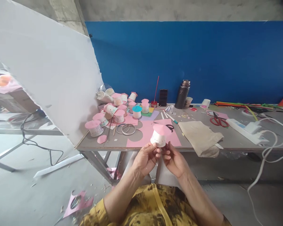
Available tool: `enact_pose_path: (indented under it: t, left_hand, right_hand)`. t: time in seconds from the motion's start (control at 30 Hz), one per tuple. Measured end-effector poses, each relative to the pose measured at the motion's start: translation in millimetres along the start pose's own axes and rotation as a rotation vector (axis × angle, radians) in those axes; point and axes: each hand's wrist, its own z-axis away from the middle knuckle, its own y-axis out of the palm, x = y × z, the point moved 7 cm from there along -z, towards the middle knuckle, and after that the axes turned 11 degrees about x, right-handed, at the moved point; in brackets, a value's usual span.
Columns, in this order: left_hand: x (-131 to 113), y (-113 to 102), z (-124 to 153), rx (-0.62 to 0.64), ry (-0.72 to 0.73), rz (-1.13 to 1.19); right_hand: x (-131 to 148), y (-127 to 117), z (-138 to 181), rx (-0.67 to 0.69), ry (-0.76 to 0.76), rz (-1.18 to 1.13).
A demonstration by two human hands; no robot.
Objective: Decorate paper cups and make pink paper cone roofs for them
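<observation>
A white paper cup (158,140) with a pink paper disc (161,129) on top is held up in front of me at the table's front edge. It stands upside down, with small dark marks on its side. My left hand (146,158) pinches the lower left rim between thumb and fingers. On the other side, my right hand (175,160) has its fingers curled at the cup's lower right rim. Behind the cup lies a pink paper sheet (146,128) with round cut-outs, and black-handled scissors (170,127) rest on it.
Several decorated cups (119,116) crowd the table's left side, near tape rings (128,129). Farther back stand a dark thermos (182,94) and a phone (163,97). To the right are a beige cloth (199,135), red-handled scissors (219,121) and a power strip (246,131) with trailing white cables.
</observation>
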Motion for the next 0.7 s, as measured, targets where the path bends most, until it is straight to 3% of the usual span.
enact_pose_path:
  t: [0.1, 0.43, 0.6, 0.7]
  left_hand:
    - [-3, 2, 0, -0.036, 0.105, -0.063]
    - [6, 4, -1, -0.047, 0.153, -0.245]
    - [5, 13, -4, 0.077, 0.042, -0.063]
    - [3, 15, -4, 0.053, 0.005, 0.104]
  right_hand:
    - [-3, -4, 0, -0.090, -0.013, 0.097]
    - [-9, 2, -1, -0.059, 0.042, 0.129]
    - [1, 11, 0, -0.031, 0.078, 0.152]
    - [3, 17, -2, -0.009, 0.130, 0.177]
